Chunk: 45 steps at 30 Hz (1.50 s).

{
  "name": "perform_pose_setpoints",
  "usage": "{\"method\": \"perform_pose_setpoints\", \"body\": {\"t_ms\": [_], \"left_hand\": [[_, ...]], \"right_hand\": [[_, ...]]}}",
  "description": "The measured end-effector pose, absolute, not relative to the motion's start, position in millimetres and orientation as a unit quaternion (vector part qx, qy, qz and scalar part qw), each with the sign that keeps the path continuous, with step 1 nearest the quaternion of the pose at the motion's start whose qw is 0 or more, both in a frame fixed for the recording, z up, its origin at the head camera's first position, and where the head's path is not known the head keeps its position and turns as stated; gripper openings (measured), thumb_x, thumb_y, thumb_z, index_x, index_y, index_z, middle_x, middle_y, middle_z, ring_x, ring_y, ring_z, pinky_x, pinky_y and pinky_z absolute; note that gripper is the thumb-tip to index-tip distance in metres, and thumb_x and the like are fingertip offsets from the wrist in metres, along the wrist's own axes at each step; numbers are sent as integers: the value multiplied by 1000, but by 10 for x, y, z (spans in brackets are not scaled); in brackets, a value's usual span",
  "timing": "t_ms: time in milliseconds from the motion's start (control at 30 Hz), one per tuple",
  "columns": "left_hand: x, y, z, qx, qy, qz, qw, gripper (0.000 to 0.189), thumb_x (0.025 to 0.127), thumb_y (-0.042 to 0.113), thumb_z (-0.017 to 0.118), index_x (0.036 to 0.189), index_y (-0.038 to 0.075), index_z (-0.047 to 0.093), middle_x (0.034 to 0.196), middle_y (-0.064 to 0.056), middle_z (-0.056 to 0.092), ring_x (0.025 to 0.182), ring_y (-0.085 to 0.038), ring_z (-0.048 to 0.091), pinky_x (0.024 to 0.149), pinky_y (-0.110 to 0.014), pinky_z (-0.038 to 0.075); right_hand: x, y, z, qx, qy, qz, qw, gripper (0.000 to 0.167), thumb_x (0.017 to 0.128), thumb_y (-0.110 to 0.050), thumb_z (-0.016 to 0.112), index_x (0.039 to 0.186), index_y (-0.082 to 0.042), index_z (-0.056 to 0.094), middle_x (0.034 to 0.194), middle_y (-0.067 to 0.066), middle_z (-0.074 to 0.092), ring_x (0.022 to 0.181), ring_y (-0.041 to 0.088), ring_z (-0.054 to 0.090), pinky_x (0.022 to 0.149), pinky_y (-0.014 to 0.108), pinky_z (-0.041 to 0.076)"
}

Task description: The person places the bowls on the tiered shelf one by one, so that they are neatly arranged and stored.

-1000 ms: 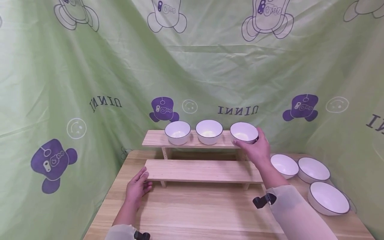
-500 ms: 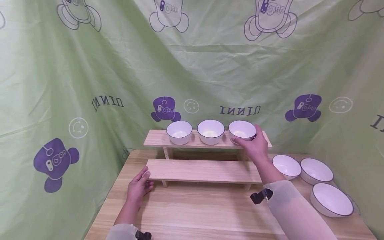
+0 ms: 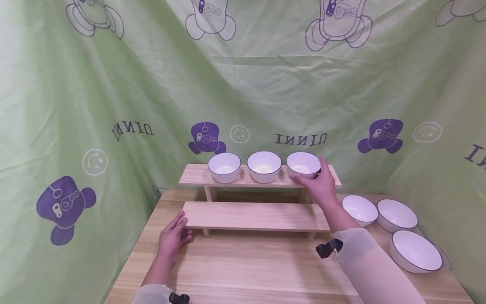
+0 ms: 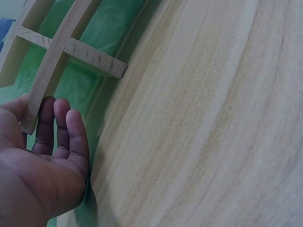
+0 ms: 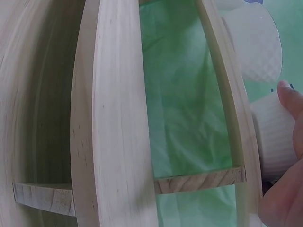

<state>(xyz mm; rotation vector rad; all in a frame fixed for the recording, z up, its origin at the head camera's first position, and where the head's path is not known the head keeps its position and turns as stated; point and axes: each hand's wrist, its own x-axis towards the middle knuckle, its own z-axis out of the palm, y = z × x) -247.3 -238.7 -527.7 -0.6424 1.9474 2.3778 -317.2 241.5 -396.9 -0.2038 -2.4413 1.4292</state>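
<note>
A two-tier wooden shelf has its lower board [image 3: 254, 215] in front and its upper board [image 3: 194, 175] behind. My left hand [image 3: 171, 240] grips the left end of the lower board, thumb on top and fingers below, as the left wrist view shows in that hand [image 4: 52, 161]. On the upper board, my right hand [image 3: 322, 185] holds a white dark-rimmed bowl [image 3: 303, 164] by its right side, thumb in front. The bowl [image 5: 274, 135] stands upright on the board in the right wrist view. To its left are a middle bowl [image 3: 264, 166] and a left bowl [image 3: 224, 167].
Three more white bowls stand on the table's right side: one by my right forearm [image 3: 359, 210], one farther right [image 3: 397, 214] and a nearer bowl [image 3: 415, 251]. The wooden tabletop [image 3: 243, 266] extends in front of the shelf. A green printed curtain [image 3: 243, 93] hangs close behind.
My right hand has shifted the held bowl slightly left along the upper board, closer to the middle bowl. The left hand keeps its place on the lower board.
</note>
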Motion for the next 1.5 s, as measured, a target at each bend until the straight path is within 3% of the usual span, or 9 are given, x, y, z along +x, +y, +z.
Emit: {"method": "perform_pose_setpoints", "body": {"t_ms": [200, 433, 600, 767, 1500], "left_hand": [[-2463, -2393, -5275, -206, 621, 756, 1, 66, 91, 41, 80, 150, 25, 56, 112, -1, 68, 82, -16, 70, 81, -32, 65], [-2466, -2372, -5271, -209, 616, 760, 0, 65, 92, 39, 80, 151, 24, 55, 110, -2, 68, 80, -16, 70, 79, -32, 65], [-2474, -2377, -5270, -212, 617, 758, 0, 64, 92, 39, 80, 150, 25, 56, 116, -5, 66, 81, -17, 70, 79, -32, 65], [-2487, -2381, -5265, -206, 620, 757, 1, 64, 93, 40, 79, 151, 26, 55, 124, -8, 63, 83, -18, 70, 80, -32, 65], [-2480, -2365, -5260, -211, 618, 757, -1, 67, 92, 40, 80, 152, 24, 54, 111, -2, 68, 78, -14, 69, 77, -31, 65]], "right_hand": [[-3164, 2386, -3947, -73, -851, 499, 149, 131, 71, -55, 94, 166, -14, 15, 161, 24, 36, 146, 42, 38, 122, 56, 35], [-3080, 2411, -3908, -66, -842, 512, 157, 131, 71, -50, 95, 166, -12, 14, 161, 24, 35, 142, 45, 45, 117, 53, 43], [-2980, 2469, -3922, -66, -837, 519, 164, 124, 72, -46, 96, 164, -10, 20, 158, 22, 39, 138, 46, 48, 115, 55, 45], [-2874, 2509, -3907, -73, -828, 531, 163, 130, 73, -46, 96, 167, -13, 12, 165, 15, 30, 141, 45, 44, 116, 57, 43], [-2525, 2647, -3935, -88, -817, 545, 167, 129, 72, -47, 95, 167, -16, 13, 166, 10, 30, 145, 39, 40, 119, 54, 39]]}}
